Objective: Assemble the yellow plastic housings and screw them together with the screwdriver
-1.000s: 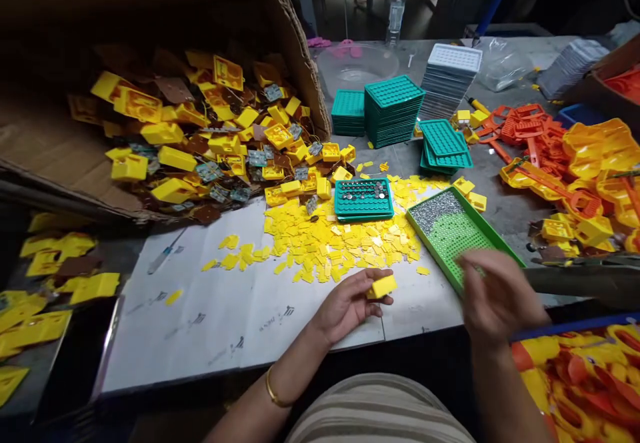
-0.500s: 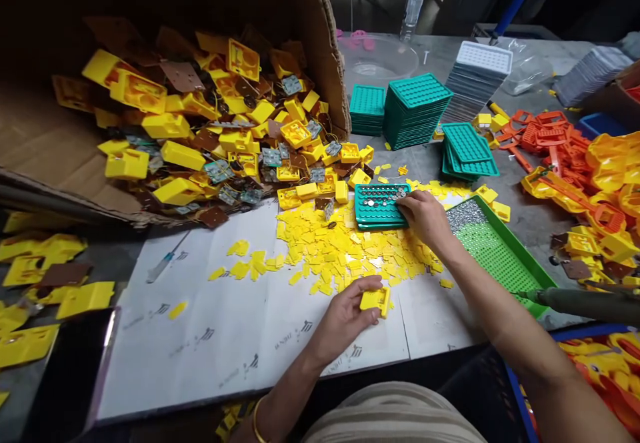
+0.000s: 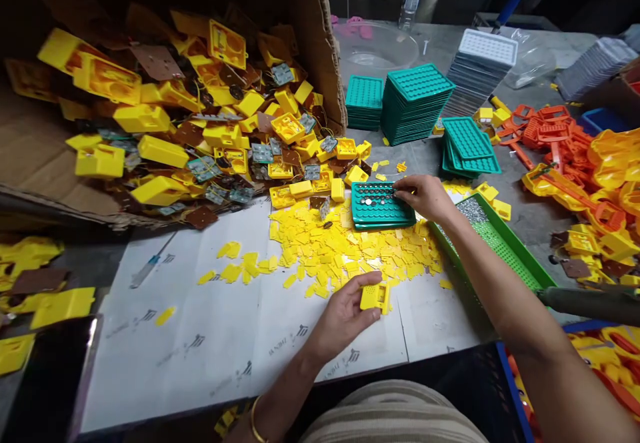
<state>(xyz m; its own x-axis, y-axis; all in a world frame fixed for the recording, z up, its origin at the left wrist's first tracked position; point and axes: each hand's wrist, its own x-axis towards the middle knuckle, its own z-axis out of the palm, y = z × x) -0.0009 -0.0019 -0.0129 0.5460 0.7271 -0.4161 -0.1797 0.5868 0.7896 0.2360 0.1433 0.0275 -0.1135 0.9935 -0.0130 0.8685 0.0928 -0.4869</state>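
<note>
Between the thumb and fingers of my left hand [image 3: 347, 313] is a small yellow plastic case [image 3: 375, 297], held just above the front of the white sheet. My right hand [image 3: 425, 196] reaches to the right end of a green tray [image 3: 384, 215], its thumb and fingertips pinched together over the upper rows. Small round button cells [image 3: 376, 193] lie in those rows; whatever is in the pinch is too small to make out. Loose flat yellow pieces [image 3: 345, 249] spread around and under the tray.
A cardboard box [image 3: 327, 43] spills yellow cases with circuit boards at left. Stacked green trays [image 3: 417, 106] and white trays [image 3: 480, 63] stand behind. A green perforated basket [image 3: 520, 256] holds small metal parts at right, near orange parts [image 3: 550, 136]. A screwdriver [image 3: 147, 269] lies left.
My right hand has shifted slightly up and left along the tray. The yellow case has turned in my left hand, now showing a dotted face. The view has moved slightly.
</note>
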